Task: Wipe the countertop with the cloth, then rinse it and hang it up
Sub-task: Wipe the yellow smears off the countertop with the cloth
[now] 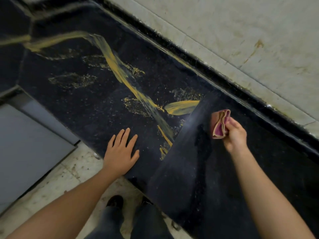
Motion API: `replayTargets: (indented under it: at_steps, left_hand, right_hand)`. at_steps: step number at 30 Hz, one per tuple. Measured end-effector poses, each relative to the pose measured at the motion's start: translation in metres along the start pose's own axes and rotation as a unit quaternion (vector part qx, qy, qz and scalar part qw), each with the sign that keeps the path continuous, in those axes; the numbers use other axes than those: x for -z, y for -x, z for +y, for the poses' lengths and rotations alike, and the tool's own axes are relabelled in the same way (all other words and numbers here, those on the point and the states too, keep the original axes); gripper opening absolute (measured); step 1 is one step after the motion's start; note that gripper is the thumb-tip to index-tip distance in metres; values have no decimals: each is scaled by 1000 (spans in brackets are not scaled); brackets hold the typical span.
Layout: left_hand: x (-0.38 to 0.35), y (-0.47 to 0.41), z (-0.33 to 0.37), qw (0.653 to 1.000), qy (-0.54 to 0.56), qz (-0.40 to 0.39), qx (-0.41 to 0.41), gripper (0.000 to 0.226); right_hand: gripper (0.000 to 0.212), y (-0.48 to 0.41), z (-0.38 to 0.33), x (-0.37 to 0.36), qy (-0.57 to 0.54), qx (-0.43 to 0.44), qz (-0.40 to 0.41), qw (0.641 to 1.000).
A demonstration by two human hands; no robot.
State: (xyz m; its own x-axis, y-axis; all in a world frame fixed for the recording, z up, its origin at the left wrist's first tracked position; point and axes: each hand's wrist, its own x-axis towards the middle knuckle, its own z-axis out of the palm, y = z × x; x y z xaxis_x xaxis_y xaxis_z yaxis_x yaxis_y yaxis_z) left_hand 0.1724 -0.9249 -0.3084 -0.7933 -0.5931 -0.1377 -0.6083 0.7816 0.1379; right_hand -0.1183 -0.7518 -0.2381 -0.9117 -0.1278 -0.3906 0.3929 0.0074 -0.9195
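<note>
While yellow smears (114, 61) cover the counter (224, 178) from mid to left end, wiping is the step in hand, approx. half done by my read. Right hand (235, 133) grip is curled round the bunched pink cloth (221, 124), near the back edge, over the clean strip. Left hand (121, 152) lies flat at the front edge, grip wide. Next: press cloth down, sweep left thru the smears. Can't tell if cloth touches the counter; no tap or hanging spot in view.

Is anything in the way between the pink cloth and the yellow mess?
Nothing visible. The right hand grips the folded pink cloth, and only bare dark stone countertop lies between it and the nearest yellow smear. The left hand rests flat near the front edge, off that path.
</note>
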Motion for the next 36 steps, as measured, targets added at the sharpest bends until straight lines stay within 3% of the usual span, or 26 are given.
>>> replayTargets:
  at_steps: [5,11,13,16,17,22,32,36]
  left_hand:
    - [-3,0,0,1000,-11,27,1,57]
    - [-2,-2,1,1000,6,30,6,67]
    - [-1,-2,1,1000,15,15,13,66]
    - [0,-2,2,1000,20,3,20,65]
    - [0,-2,2,1000,20,2,20,64]
    - [-2,-2,1,1000,15,13,17,62]
    - [-2,-3,3,1000,9,15,15,68]
    - [-2,-3,3,1000,2,21,14,71]
  right_hand:
    - [29,-90,-35,-27,145,171,71,972]
    - [39,-165,-27,-54,371,269,67,886]
    - [39,-171,-24,-61,456,312,52,832]
    - [37,-183,-16,-60,613,370,-7,698]
    - [37,-186,-13,-58,636,370,-22,677]
    - [35,-190,-13,-68,620,301,-35,723]
    - [34,-118,11,-57,647,342,-96,675]
    - [30,-63,43,-41,592,388,-116,697]
